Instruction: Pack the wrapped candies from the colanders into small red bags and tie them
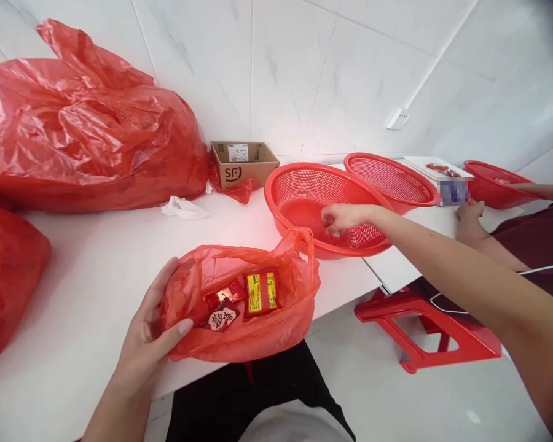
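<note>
The left hand [154,325] grasps the rim of an open red plastic bag [253,344], holding small packets [262,293], at the table's [96,264] near edge. Beyond its right end, the right hand [343,220] is curled inside a red perforated basket [299,209]; its grip is unclear. An SF cardboard box [245,169] stands farther back, near the table's wall-side edge.

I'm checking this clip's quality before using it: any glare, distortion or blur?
Head view: bright glare on the big bag, a small reflection on the floor; head view: right forearm looks stretched by the wide lens, top-right corner dark, pixelated patch near the co-worker.
</note>
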The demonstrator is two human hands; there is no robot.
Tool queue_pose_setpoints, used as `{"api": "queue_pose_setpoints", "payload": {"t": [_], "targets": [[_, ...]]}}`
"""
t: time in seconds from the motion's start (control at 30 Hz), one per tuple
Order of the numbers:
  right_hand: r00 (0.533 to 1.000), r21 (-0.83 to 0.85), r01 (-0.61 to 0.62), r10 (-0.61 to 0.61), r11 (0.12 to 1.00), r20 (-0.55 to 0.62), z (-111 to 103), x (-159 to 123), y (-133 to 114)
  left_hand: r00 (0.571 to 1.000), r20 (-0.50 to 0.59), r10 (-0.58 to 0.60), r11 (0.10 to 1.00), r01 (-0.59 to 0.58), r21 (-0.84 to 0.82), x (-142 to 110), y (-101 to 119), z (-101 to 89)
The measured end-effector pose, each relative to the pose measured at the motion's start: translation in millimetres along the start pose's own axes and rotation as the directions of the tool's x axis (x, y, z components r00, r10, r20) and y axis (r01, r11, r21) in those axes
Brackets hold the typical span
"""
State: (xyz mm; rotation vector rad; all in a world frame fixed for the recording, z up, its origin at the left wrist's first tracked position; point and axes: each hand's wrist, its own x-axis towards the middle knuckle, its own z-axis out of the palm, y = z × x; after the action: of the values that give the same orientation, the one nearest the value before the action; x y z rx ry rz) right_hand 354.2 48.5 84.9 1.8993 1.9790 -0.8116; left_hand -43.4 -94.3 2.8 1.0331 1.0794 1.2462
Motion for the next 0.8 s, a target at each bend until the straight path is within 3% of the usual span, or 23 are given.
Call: {"api": "queue_pose_setpoints", "payload": {"t": [0.07, 0.13, 0.2, 0.27, 0.33, 0.4, 0.47, 0.5, 0.57, 0.63, 0.67, 0.73, 0.8], "targets": [[0.966, 0.162, 0.202, -0.169, 0.966, -0.198, -10.1, -16.9, -24.1, 1.0, -0.004, 0.018, 1.0, -0.018, 0.003, 0.6, -1.0, -0.2], [0.849, 0.284, 0.465, -0.331, 0.839, -0.412, -9.4, -38.7, -58.3, 0.999, -0.006, 0.036, 0.999, -0.036, 0.005, 1.0, -1.6, -0.1], [0.77, 0.31, 0.61, -0.452, 0.73, -0.452, 5.6, -61.2, -98.4, 0.999, -0.005, 0.04, 0.999, -0.04, -0.006, 0.9, -1.5, 0.5], [0.716, 0.274, 0.689, -0.572, 0.671, -0.401, 30.1, -78.2, -136.8, 0.999, -0.003, 0.034, 0.999, -0.034, -0.023, 0.2, -1.1, 1.1], [0.661, 0.112, 0.73, -0.655, 0.674, -0.367, 52.2, -85.0, -164.7, 0.999, -0.005, 0.042, 0.998, -0.043, -0.035, -0.3, -1.4, 1.1], [0.606, -0.044, 0.739, -0.691, 0.672, -0.394, 59.6, -79.7, -175.1, 0.998, -0.004, 0.063, 0.997, -0.064, -0.041, -0.3, -2.7, 0.2], [0.581, -0.123, 0.697, -0.657, 0.706, -0.481, 48.2, -62.9, -165.1, 0.997, 0.007, 0.073, 0.996, -0.072, -0.047, 0.1, -4.5, -1.1], [0.592, -0.137, 0.649, -0.61, 0.748, -0.527, 37.2, -51.1, -152.9, 0.997, 0.014, 0.073, 0.996, -0.072, -0.049, 0.4, -5.4, -1.8], [0.659, -0.185, 0.446, -0.461, 0.876, -0.595, 12.0, -23.8, -117.0, 0.998, 0.025, 0.065, 0.997, -0.064, -0.049, 0.6, -6.4, -2.8], [0.808, -0.223, 0.127, -0.232, 0.966, -0.542, -7.6, 2.8, -72.2, 0.998, 0.031, 0.063, 0.997, -0.061, -0.056, 0.4, -6.3, -3.3], [0.89, -0.241, -0.033, -0.081, 0.97, -0.449, -12.9, 13.9, -49.4, 0.997, 0.035, 0.062, 0.996, -0.06, -0.061, 0.2, -5.8, -3.4], [0.938, -0.242, -0.154, 0.065, 0.958, -0.34, -14.0, 30.1, -8.4, 0.998, 0.041, 0.051, 0.997, -0.048, -0.067, -0.4, -4.2, -3.0], [0.959, -0.24, -0.196, 0.135, 0.951, -0.249, -6.7, 38.8, 21.0, 0.999, 0.033, 0.032, 0.998, -0.031, -0.056, -0.6, -2.3, -2.2]]}}
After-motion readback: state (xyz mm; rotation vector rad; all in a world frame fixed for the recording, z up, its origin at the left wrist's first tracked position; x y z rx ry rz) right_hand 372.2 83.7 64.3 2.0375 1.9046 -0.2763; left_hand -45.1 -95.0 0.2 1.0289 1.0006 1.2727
